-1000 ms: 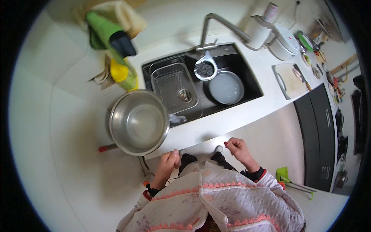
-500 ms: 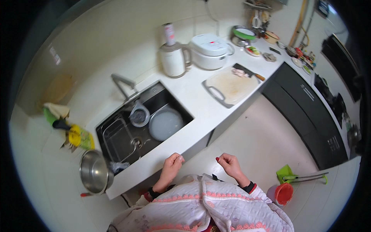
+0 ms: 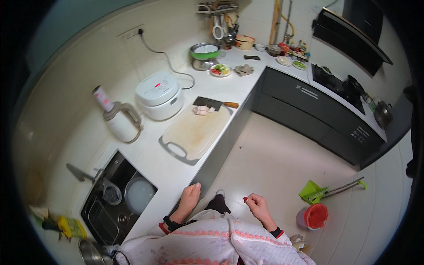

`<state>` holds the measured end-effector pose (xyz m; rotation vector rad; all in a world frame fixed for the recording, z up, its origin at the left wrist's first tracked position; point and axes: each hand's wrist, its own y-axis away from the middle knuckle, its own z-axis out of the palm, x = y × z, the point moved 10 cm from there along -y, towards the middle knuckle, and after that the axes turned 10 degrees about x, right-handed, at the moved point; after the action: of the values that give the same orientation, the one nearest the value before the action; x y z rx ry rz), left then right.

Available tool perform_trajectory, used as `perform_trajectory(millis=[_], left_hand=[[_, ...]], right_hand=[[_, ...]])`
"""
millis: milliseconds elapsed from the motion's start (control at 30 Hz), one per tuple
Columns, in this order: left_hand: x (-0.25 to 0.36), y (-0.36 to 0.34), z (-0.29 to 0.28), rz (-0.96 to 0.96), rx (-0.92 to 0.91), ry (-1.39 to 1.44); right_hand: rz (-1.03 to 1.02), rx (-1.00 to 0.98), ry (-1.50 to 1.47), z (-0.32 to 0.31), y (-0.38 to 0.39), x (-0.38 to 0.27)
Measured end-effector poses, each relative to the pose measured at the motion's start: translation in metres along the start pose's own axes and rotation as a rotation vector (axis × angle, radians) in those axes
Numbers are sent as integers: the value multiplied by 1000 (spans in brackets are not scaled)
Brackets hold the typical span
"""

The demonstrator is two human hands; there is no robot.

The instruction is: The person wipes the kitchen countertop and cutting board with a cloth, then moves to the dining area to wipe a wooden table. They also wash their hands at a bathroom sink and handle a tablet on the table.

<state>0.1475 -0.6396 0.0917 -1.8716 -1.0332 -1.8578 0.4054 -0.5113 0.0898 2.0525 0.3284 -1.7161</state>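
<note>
Clock read from the middle of the view, twelve at the top. Hands well apart from each other, both in front of a quilted jacket (image 3: 194, 243) with pink trim: left hand (image 3: 190, 197) between six and seven o'clock, near the edge of the white bench (image 3: 148, 152); right hand (image 3: 256, 206) at five, above the pale floor (image 3: 274, 150). Fingers curled in on each; impossible to tell whether around anything. Dark red on the right thumb tip.

On the bench, at twelve from the left hand, a grey-edged chopping board (image 3: 194, 134), handle slot toward seven. Flat across the board's far end, a cleaver (image 3: 207, 103), wooden handle pointing to three; just beside the blade, a small heap of pale pink meat pieces (image 3: 203, 110).

At ten, a white rice cooker (image 3: 160, 95); at nine, a white electric kettle (image 3: 120, 125). At eight, a dark sink (image 3: 100, 216) with a round basin (image 3: 139, 195) inside. Farther off at twelve, a plate of cut vegetables (image 3: 220, 70), with a grey cloth (image 3: 244, 70) just to its three o'clock. At two, a black range hood (image 3: 344, 39) above a hob (image 3: 338, 86). At four, a green dustpan (image 3: 310, 192) near a red-lined bin (image 3: 312, 216).
</note>
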Motion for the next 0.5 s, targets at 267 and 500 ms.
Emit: perform_trajectory(millis=[267, 500], left_hand=[[78, -140, 129, 64, -258, 121], [99, -242, 205, -115, -395, 103]], right_hand=[[17, 275, -30, -81, -116, -27], [-7, 257, 26, -93, -217, -52]])
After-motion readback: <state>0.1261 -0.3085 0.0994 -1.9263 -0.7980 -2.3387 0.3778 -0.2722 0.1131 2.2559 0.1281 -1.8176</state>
